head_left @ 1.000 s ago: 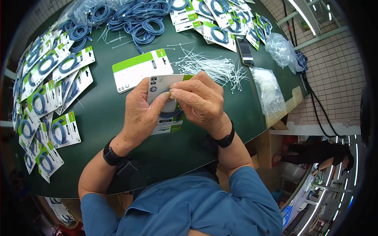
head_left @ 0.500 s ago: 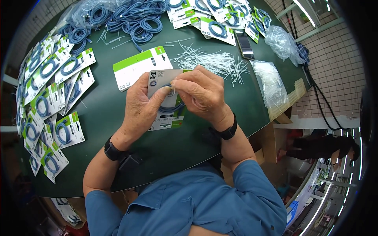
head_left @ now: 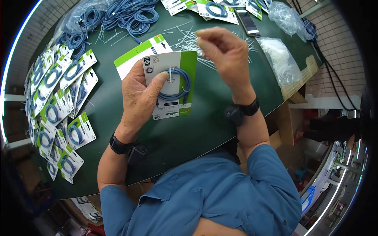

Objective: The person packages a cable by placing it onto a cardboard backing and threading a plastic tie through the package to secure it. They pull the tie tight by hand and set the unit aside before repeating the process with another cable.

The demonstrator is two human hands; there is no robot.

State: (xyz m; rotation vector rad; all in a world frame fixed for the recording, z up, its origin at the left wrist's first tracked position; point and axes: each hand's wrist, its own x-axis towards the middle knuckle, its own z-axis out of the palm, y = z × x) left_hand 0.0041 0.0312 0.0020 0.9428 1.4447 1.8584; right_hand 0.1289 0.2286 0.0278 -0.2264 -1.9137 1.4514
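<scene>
My left hand (head_left: 138, 94) grips a white and green packaging card (head_left: 188, 59) at its left side, with the thumb across the front. On the card lies a coiled blue cable (head_left: 187, 80). A white cable tie (head_left: 170, 73) stands across the coil's upper left part, beside my thumb. Apart from the card, my right hand (head_left: 228, 57) is raised over a pile of white cable ties (head_left: 189, 41). Its thumb and forefinger are pinched together; whatever is between them is too small to tell. Behind the held card, a blank-faced card (head_left: 130, 65) lies on the table.
Cards with coiled cables (head_left: 53, 76) are heaped along the left, and more cards (head_left: 214, 11) lie at the back. Loose blue cables (head_left: 130, 15) pile up at the far left. A phone (head_left: 247, 21) and a bag of cable ties (head_left: 279, 59) are at the right.
My right hand has let go of the cable and card and moved right, over the loose ties. My left hand still holds the card, whose coil and tie now show.
</scene>
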